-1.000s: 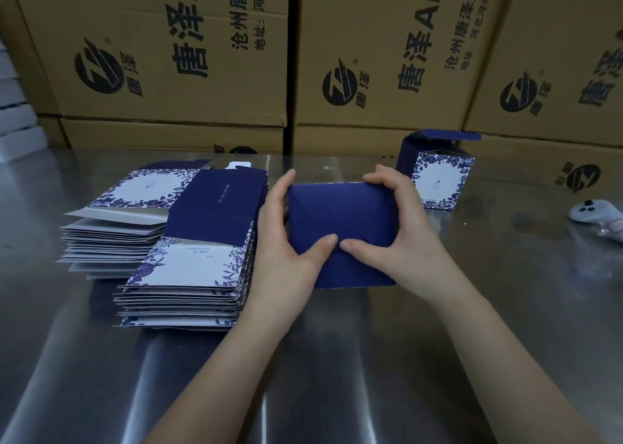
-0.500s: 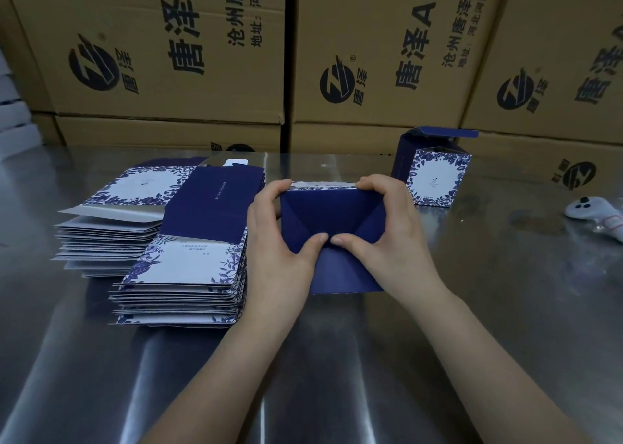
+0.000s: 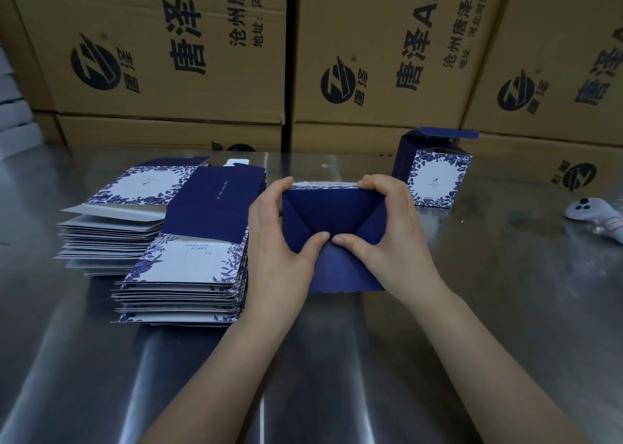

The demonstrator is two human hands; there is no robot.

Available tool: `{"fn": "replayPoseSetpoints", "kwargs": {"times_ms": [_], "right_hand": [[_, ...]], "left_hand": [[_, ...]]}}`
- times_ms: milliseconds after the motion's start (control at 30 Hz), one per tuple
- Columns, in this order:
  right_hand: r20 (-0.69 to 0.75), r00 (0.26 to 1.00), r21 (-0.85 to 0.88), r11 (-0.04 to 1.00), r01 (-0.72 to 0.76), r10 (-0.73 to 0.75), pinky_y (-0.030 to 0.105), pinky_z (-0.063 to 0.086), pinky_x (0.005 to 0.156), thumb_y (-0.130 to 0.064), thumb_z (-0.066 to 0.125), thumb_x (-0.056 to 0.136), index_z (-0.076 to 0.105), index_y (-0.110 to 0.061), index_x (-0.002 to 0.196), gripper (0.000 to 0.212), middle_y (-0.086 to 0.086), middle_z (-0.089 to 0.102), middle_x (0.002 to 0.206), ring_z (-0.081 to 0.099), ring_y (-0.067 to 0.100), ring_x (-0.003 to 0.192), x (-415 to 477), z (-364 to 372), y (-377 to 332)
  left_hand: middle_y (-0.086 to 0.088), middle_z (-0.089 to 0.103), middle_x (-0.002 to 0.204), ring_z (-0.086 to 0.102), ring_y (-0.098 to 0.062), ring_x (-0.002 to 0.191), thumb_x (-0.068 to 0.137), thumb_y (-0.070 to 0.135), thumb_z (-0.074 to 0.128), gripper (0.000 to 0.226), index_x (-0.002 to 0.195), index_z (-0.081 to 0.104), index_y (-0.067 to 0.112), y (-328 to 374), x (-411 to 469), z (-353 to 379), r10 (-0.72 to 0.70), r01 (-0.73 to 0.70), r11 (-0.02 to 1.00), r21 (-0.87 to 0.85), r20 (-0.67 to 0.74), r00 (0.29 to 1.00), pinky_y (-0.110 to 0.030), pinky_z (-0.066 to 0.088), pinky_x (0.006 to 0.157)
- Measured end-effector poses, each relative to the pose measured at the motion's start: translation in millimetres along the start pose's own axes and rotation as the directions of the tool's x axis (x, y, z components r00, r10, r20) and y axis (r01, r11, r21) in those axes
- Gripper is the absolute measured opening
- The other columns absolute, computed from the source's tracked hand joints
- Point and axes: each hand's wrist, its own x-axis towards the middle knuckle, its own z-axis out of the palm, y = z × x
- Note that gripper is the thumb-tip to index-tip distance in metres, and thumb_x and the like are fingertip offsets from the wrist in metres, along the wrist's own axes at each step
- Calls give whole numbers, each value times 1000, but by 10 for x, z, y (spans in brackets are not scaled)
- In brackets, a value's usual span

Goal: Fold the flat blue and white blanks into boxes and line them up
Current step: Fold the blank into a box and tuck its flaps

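Half-folded box: a dark blue cardboard box (image 3: 333, 214) is held at the centre, over the shiny steel table (image 3: 337, 359), its end flaps turned toward the camera and creased into triangles
Left hand: the box's left side is gripped by the left hand (image 3: 276, 244), fingers curled over the top corner, thumb pressed onto the flaps at the middle
Right hand: the right side is gripped the same way by the right hand (image 3: 391, 238), the two thumb tips brought together
Finished box: one blue and white floral box (image 3: 435, 173) is stood upright just behind the right hand, lid flap raised
Flat blanks: a near stack of blue and white blanks (image 3: 188, 275) is laid just beside the left hand, a far stack of blanks (image 3: 114, 227) behind it to the left
Backdrop: brown printed cartons (image 3: 168, 55) are piled along the table's far edge
Far right: a white handheld controller (image 3: 593, 217) is laid well apart from the hands
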Motion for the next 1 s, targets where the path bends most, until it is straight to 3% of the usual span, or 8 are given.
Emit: {"fn": "replayPoseSetpoints", "kwargs": {"times_ms": [267,367,467,533,633,767,833,1000], "right_hand": [[76,993,88,992,-92,85,5,27,100,-23,78,76,43,-33,120,57,-11,40,131,34,-11,125,14,-76,0],[75,988,144,979,-147,138,12,33,103,-30,70,80,46,-33,120,46,-10,40,132,36,-6,126,19,-100,-31],[70,975,109,970,-216,209,8,30,100,-40,64,80,53,-36,120,41,-6,39,132,35,0,127,33,-99,-74],[64,961,34,962,-272,270,6,27,98,-51,60,78,53,-43,125,48,-10,38,132,31,5,128,38,-89,-106],[9,946,-51,944,-325,325,14,24,97,-66,58,70,49,-46,132,66,-11,36,135,26,7,129,39,-77,-148],[-13,920,-83,916,-392,393,19,23,100,-86,57,52,41,-39,141,102,-18,16,147,17,2,138,29,-58,-184],[-10,907,-48,906,-421,421,17,23,99,-90,60,47,42,-37,140,108,-19,13,147,17,1,138,25,-38,-196],[-74,882,164,878,-450,465,-5,23,88,-68,73,49,49,-48,112,70,-12,27,135,28,0,131,13,18,-210]], "left_hand": [[43,30,140,34,3,137,88,22,74,81,147,27,50,-31,10,-25,1,1,1000,-17,114,993,-40,38,114],[38,28,147,30,6,140,91,27,69,80,146,19,56,-27,-5,-26,-8,19,998,-65,163,987,-41,36,116],[21,32,155,32,-3,143,93,26,58,70,151,24,45,-22,-7,-11,-5,30,990,-137,177,984,-44,35,116],[16,35,156,33,-7,145,94,22,50,63,151,28,39,-17,-15,8,-6,45,979,-199,192,981,-46,33,118],[17,36,156,31,-7,146,94,19,42,58,149,34,37,-7,-36,20,-12,75,958,-278,222,975,-47,29,119],[18,39,154,30,-4,146,93,12,38,59,148,38,31,17,-52,21,27,64,935,-349,248,968,-44,25,121],[15,43,152,32,-6,145,90,12,39,58,147,41,25,36,-53,20,52,57,913,-405,253,966,-40,26,120],[1,52,147,40,-12,142,85,24,41,52,137,47,25,108,-22,-20,106,49,839,-543,250,963,-35,31,116]]}}
